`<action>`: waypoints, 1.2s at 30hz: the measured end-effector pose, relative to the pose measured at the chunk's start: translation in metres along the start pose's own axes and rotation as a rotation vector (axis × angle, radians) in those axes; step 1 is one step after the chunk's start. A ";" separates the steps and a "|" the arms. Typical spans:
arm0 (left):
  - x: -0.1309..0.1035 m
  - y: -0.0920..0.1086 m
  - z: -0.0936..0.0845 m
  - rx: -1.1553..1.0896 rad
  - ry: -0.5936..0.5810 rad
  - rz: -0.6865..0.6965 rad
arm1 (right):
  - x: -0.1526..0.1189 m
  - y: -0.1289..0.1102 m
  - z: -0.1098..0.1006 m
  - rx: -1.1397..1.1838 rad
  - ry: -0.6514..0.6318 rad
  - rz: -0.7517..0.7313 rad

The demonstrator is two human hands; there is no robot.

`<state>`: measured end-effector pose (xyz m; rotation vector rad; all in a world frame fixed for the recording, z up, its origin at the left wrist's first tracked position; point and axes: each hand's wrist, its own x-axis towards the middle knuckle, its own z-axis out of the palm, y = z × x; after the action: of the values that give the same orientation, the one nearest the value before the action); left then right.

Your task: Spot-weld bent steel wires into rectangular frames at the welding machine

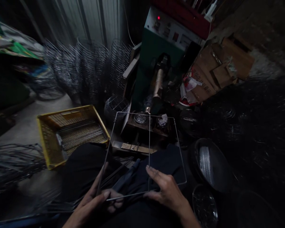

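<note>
A rectangular frame of thin metal wire [133, 113] is held out over my lap. A straight wire rod [149, 139] runs down its middle from the far side to the near side. My left hand [99, 193] is closed around the frame's near left corner. With thumb and forefinger, my right hand [165, 186] grips the rod where it crosses the frame's near side. The rod's far end lies at the tip of a copper-coloured electrode [148, 109] on a machine; whether they touch I cannot tell.
Ahead stands the green machine [148, 47] with a lit red lamp. A yellow crate [41, 139] holding wire rods is at left, with stacked wire baskets [92, 63] behind. Cardboard boxes [204, 76] lean at right. A dark round container [218, 167] sits beside my right leg.
</note>
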<state>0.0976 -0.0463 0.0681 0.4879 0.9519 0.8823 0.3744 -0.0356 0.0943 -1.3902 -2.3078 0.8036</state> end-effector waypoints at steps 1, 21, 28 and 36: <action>0.001 0.000 0.001 -0.016 0.000 -0.004 | 0.001 0.001 -0.001 0.002 -0.001 -0.001; 0.012 0.001 0.000 -0.072 -0.045 -0.023 | 0.009 0.014 0.000 0.033 0.040 -0.053; 0.022 0.005 0.001 -0.035 -0.065 0.004 | 0.018 0.023 0.007 0.042 0.011 -0.063; 0.111 0.069 -0.001 -0.001 -0.079 0.148 | 0.100 0.047 -0.041 -0.052 0.166 0.019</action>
<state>0.0986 0.0846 0.0613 0.5943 0.8511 0.9894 0.3826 0.0815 0.0962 -1.4446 -2.2063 0.6126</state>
